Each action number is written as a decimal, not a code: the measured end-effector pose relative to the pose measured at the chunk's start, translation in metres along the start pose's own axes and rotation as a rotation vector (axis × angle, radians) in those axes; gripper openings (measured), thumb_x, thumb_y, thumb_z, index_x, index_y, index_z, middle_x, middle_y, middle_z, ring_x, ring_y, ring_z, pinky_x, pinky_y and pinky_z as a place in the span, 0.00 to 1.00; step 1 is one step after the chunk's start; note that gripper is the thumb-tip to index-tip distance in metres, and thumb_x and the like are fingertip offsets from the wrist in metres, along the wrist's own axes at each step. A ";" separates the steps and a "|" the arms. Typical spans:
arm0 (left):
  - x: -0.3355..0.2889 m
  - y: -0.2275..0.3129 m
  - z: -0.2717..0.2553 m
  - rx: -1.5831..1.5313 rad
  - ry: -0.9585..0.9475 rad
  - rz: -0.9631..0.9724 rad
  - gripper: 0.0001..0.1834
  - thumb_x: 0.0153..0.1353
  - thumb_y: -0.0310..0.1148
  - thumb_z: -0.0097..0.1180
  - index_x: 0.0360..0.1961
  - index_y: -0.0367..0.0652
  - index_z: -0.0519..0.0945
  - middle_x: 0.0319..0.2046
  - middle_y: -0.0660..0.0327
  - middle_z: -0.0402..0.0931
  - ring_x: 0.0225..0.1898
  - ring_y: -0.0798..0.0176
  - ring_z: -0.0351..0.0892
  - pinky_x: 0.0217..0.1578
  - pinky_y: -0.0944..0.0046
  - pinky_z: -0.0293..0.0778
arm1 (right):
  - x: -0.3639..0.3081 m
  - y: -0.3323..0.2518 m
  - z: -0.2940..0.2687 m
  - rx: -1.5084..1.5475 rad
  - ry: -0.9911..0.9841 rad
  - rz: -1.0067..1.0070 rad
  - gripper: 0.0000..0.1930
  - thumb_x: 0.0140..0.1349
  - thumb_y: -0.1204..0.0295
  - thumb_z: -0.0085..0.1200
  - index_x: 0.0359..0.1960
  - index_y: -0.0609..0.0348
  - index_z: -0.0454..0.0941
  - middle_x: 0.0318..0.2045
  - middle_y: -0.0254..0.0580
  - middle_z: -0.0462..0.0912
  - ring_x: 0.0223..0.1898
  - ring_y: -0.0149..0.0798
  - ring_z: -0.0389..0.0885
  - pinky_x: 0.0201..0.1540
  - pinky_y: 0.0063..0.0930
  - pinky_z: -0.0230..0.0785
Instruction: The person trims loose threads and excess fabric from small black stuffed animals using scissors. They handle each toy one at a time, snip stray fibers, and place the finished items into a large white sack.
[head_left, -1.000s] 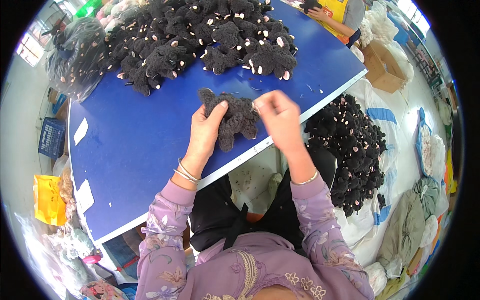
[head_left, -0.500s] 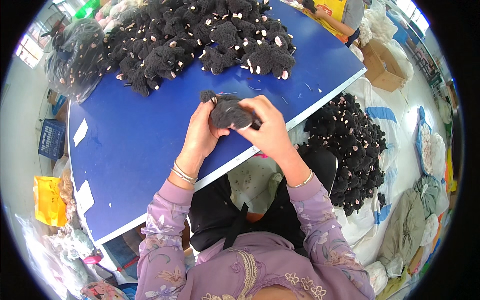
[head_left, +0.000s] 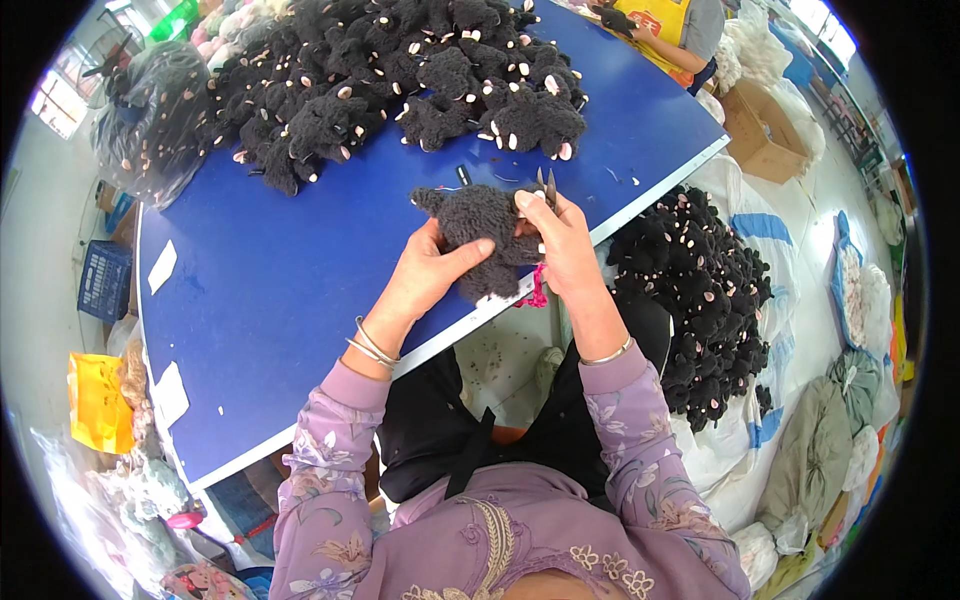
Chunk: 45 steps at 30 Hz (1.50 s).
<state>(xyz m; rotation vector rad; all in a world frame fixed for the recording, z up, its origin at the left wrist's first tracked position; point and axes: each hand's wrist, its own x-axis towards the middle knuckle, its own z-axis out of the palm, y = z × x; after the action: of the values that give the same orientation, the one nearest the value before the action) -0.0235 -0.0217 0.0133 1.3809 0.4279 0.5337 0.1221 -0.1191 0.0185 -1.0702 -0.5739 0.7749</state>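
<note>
Your left hand is gripping the black plush toy at the near edge of the blue table, your right hand is clamping small snips against it, and beyond, a heap of black plush toys is lying.

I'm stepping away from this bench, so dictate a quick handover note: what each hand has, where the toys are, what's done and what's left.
Left hand: grips the dark plush toy from the left, above the blue table near its front edge.
Right hand: on the toy's right side, holding small snips, blades pointing up.
Big pile of dark toys at the table's far side; another heap in a sack on the floor, right.
Done or left: cannot tell which heap is finished; the held toy is still being worked.
</note>
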 end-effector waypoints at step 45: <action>0.004 0.000 -0.012 -0.262 0.258 -0.081 0.11 0.59 0.33 0.61 0.41 0.41 0.77 0.34 0.64 0.80 0.28 0.72 0.78 0.22 0.74 0.71 | -0.011 0.016 0.013 -0.534 -0.143 -0.252 0.11 0.58 0.74 0.60 0.39 0.60 0.72 0.26 0.32 0.77 0.26 0.21 0.70 0.28 0.18 0.65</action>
<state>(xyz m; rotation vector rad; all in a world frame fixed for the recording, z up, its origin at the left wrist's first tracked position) -0.0268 -0.0098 0.0115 1.0428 0.5983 0.6792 0.1012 -0.1164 0.0078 -1.4003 -1.0553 0.4859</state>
